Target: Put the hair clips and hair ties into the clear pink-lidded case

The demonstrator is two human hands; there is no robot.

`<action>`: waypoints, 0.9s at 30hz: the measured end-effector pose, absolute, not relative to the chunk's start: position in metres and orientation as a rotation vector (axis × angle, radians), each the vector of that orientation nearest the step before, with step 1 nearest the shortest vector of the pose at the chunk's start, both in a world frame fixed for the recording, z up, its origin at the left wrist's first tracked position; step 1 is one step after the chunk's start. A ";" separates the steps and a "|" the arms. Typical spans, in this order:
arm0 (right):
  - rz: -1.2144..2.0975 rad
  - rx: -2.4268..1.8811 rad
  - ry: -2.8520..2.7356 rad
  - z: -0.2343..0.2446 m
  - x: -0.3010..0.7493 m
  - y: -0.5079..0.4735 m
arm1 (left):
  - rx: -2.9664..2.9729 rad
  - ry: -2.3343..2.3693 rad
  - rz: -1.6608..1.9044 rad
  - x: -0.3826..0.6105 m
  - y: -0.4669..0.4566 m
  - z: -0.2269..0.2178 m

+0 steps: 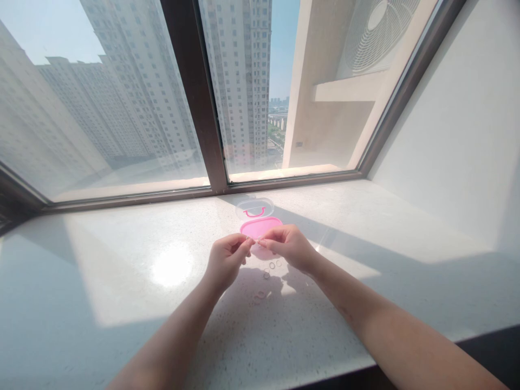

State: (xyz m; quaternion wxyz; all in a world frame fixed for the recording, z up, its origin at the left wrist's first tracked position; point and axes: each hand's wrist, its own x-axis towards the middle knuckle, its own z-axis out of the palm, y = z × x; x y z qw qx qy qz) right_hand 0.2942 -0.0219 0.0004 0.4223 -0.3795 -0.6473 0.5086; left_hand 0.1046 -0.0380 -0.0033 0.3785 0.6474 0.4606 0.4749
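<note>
My left hand (228, 260) and my right hand (290, 246) meet in front of the pink plastic box (262, 223), their fingertips pinched close together. Whatever sits between the fingertips is too small and pale to name. The box stands open behind my fingers, and its front is partly covered by them. A clear oval lid with a pink handle (255, 215) lies behind it. Several small thin rings (272, 265), like little hair ties, are scattered on the pale stone sill (227, 336) below my hands.
A dark-framed window (219, 181) bounds the sill at the back, with tall buildings outside. To the right rises a white wall (455, 162). The sill's front edge (325, 378) runs along the lower right. Strong sunlight makes a bright glare on the left.
</note>
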 end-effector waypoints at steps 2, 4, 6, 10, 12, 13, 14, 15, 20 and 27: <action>1.277 -0.947 -1.615 0.001 0.294 -0.022 | 1.660 1.182 1.212 0.105 -0.038 -0.004; 1.282 -0.944 -1.614 0.002 0.294 -0.023 | 1.664 1.185 1.211 0.105 -0.038 -0.004; 1.282 -0.942 -1.616 0.003 0.294 -0.023 | 1.667 1.185 1.210 0.105 -0.038 -0.004; 1.278 -0.946 -1.616 0.004 0.294 -0.024 | 1.672 1.184 1.209 0.105 -0.038 -0.004; 1.270 -0.948 -1.619 0.004 0.294 -0.024 | 1.674 1.187 1.207 0.105 -0.038 -0.004; 1.267 -0.949 -1.620 0.004 0.293 -0.024 | 1.674 1.190 1.207 0.105 -0.038 -0.004; 1.267 -0.950 -1.620 0.004 0.293 -0.024 | 1.675 1.192 1.209 0.105 -0.038 -0.003; 1.270 -0.951 -1.620 0.004 0.294 -0.024 | 1.676 1.194 1.210 0.105 -0.038 -0.003; 1.273 -0.956 -1.625 0.003 0.294 -0.023 | 1.684 1.198 1.206 0.105 -0.038 -0.003; 1.264 -0.953 -1.637 0.004 0.294 -0.023 | 1.672 1.199 1.196 0.105 -0.039 -0.001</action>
